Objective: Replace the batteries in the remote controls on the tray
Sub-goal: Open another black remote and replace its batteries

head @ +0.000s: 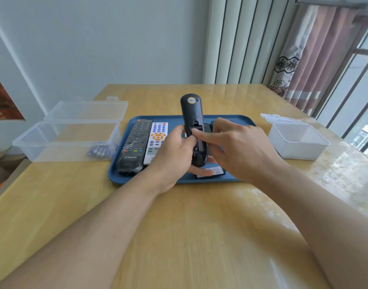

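We hold the black remote point(193, 124) back-up above the tray point(237, 119), our left hand point(174, 157) wrapped around its lower body. Our right hand point(239, 147) pinches into the open bay just above that grip; whether it holds a battery, we cannot tell. Likely risks: a cell slipping from the pinch and rolling off, or seating with reversed polarity. Fresh batteries point(100, 151) wait in the clear box point(33, 142), well left of the grip.

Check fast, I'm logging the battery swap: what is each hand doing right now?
Left hand: holds the black remote, back facing up.
Right hand: forefinger reaches into its open battery compartment; any grip cannot be told.
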`<state>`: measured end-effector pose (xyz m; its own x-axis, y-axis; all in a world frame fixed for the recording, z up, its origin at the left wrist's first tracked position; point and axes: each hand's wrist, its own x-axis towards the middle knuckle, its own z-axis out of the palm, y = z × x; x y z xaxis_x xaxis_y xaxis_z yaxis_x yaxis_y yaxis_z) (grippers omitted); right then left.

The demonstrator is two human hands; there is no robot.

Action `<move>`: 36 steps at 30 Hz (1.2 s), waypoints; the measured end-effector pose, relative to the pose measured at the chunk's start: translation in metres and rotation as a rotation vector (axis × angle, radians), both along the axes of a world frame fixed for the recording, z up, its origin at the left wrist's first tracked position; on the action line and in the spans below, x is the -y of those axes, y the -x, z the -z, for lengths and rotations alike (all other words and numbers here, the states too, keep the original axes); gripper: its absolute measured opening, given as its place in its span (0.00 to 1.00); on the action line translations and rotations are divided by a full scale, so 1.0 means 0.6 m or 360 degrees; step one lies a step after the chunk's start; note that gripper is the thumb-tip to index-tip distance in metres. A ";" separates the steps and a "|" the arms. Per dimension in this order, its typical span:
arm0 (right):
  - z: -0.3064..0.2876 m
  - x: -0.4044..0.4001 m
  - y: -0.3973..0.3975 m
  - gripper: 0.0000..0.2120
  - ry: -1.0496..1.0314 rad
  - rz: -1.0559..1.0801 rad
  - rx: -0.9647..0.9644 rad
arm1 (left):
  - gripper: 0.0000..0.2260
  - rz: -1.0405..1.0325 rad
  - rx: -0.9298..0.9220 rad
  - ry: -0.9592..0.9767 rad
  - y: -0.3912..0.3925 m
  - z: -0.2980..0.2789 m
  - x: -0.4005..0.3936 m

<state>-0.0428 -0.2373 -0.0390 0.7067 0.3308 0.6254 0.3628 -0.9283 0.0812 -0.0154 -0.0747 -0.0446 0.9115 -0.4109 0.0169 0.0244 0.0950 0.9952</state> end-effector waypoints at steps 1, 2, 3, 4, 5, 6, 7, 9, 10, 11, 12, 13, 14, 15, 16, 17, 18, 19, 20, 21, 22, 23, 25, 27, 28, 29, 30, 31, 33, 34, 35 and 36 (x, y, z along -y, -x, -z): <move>-0.001 -0.003 -0.001 0.20 0.0003 0.0013 0.0008 | 0.11 -0.0018 0.0005 0.0010 -0.002 -0.002 -0.001; 0.002 -0.006 -0.001 0.21 -0.0029 0.0030 0.0004 | 0.11 -0.0039 0.0002 0.0038 -0.003 -0.003 -0.002; 0.005 -0.009 0.001 0.21 -0.0130 0.0045 -0.0031 | 0.11 -0.0059 -0.0012 0.0077 -0.003 -0.003 -0.001; 0.004 -0.013 0.002 0.20 -0.0335 0.0022 -0.0115 | 0.10 -0.0077 -0.0025 0.0116 -0.005 -0.005 -0.002; 0.001 -0.014 0.001 0.20 -0.0640 -0.0041 -0.0233 | 0.10 -0.0094 -0.0037 0.0148 -0.005 -0.008 -0.003; -0.002 -0.011 -0.001 0.20 -0.0983 -0.0128 -0.0387 | 0.10 -0.0106 -0.0051 0.0174 -0.006 -0.009 -0.005; -0.009 -0.008 -0.001 0.21 -0.1300 -0.0223 -0.0579 | 0.11 -0.0113 -0.0067 0.0196 -0.007 -0.011 -0.007; -0.017 0.003 -0.004 0.22 -0.1676 -0.0297 -0.0872 | 0.12 -0.0128 -0.0086 0.0228 -0.009 -0.011 -0.009; -0.017 0.009 -0.007 0.23 -0.1752 -0.0279 -0.0948 | 0.12 -0.0145 -0.0090 0.0234 -0.010 -0.011 -0.010; -0.015 0.014 -0.009 0.26 -0.1803 -0.0258 -0.0988 | 0.12 -0.0162 -0.0095 0.0244 -0.011 -0.010 -0.011; -0.012 0.020 -0.013 0.28 -0.1841 -0.0245 -0.1010 | 0.12 -0.0176 -0.0107 0.0260 -0.012 -0.010 -0.012; -0.010 0.025 -0.014 0.30 -0.1866 -0.0252 -0.1031 | 0.12 -0.0183 -0.0121 0.0279 -0.013 -0.010 -0.012; -0.009 0.028 -0.016 0.31 -0.1860 -0.0270 -0.1048 | 0.11 -0.0188 -0.0134 0.0292 -0.012 -0.010 -0.012; -0.009 0.030 -0.017 0.30 -0.1835 -0.0315 -0.1056 | 0.11 -0.0189 -0.0141 0.0299 -0.011 -0.010 -0.012; -0.007 0.033 -0.018 0.28 -0.1796 -0.0363 -0.1043 | 0.11 -0.0191 -0.0146 0.0300 -0.010 -0.011 -0.011; -0.005 0.033 -0.019 0.26 -0.1753 -0.0403 -0.1017 | 0.11 -0.0194 -0.0152 0.0305 -0.010 -0.011 -0.011; -0.004 0.032 -0.019 0.24 -0.1717 -0.0415 -0.0983 | 0.11 -0.0198 -0.0157 0.0313 -0.009 -0.011 -0.011; -0.004 0.030 -0.019 0.23 -0.1703 -0.0427 -0.0952 | 0.11 -0.0205 -0.0161 0.0322 -0.009 -0.011 -0.011; -0.004 0.027 -0.018 0.22 -0.1712 -0.0438 -0.0916 | 0.12 -0.0214 -0.0161 0.0326 -0.009 -0.011 -0.012; -0.005 0.025 -0.017 0.21 -0.1745 -0.0458 -0.0883 | 0.12 -0.0226 -0.0158 0.0322 -0.010 -0.011 -0.012; -0.006 0.023 -0.016 0.18 -0.1789 -0.0481 -0.0859 | 0.11 -0.0239 -0.0156 0.0316 -0.010 -0.010 -0.011; -0.009 0.021 -0.015 0.16 -0.1838 -0.0514 -0.0849 | 0.11 -0.0249 -0.0155 0.0312 -0.011 -0.010 -0.011; -0.014 0.017 -0.011 0.10 -0.1945 -0.0576 -0.0864 | 0.11 -0.0258 -0.0148 0.0304 -0.010 -0.010 -0.010; -0.018 0.014 -0.009 0.07 -0.2053 -0.0626 -0.0882 | 0.11 -0.0255 -0.0138 0.0290 -0.008 -0.010 -0.010; -0.019 0.013 -0.009 0.08 -0.2092 -0.0651 -0.0879 | 0.11 -0.0253 -0.0131 0.0283 -0.007 -0.010 -0.010; -0.020 0.012 -0.008 0.09 -0.2117 -0.0671 -0.0877 | 0.11 -0.0252 -0.0128 0.0280 -0.006 -0.011 -0.009; -0.021 0.012 -0.007 0.09 -0.2128 -0.0683 -0.0878 | 0.11 -0.0253 -0.0128 0.0277 -0.005 -0.012 -0.008; -0.021 0.012 -0.007 0.08 -0.2134 -0.0683 -0.0882 | 0.11 -0.0261 -0.0125 0.0271 -0.004 -0.012 -0.008; -0.018 0.014 -0.008 0.06 -0.2108 -0.0629 -0.0846 | 0.11 -0.0299 -0.0097 0.0240 -0.002 -0.014 -0.007; -0.014 0.014 -0.011 0.04 -0.2043 -0.0571 -0.0801 | 0.11 -0.0319 -0.0078 0.0221 -0.001 -0.015 -0.007; -0.012 0.014 -0.011 0.04 -0.1965 -0.0517 -0.0758 | 0.11 -0.0334 -0.0062 0.0204 0.000 -0.016 -0.007; -0.011 0.012 -0.011 0.05 -0.1913 -0.0476 -0.0725 | 0.11 -0.0340 -0.0051 0.0195 0.001 -0.017 -0.007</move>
<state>-0.0362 -0.2443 -0.0323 0.9277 -0.0809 0.3645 0.3407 -0.2155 -0.9151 -0.0162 -0.0708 -0.0345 0.9784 -0.2054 0.0241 0.0224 0.2215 0.9749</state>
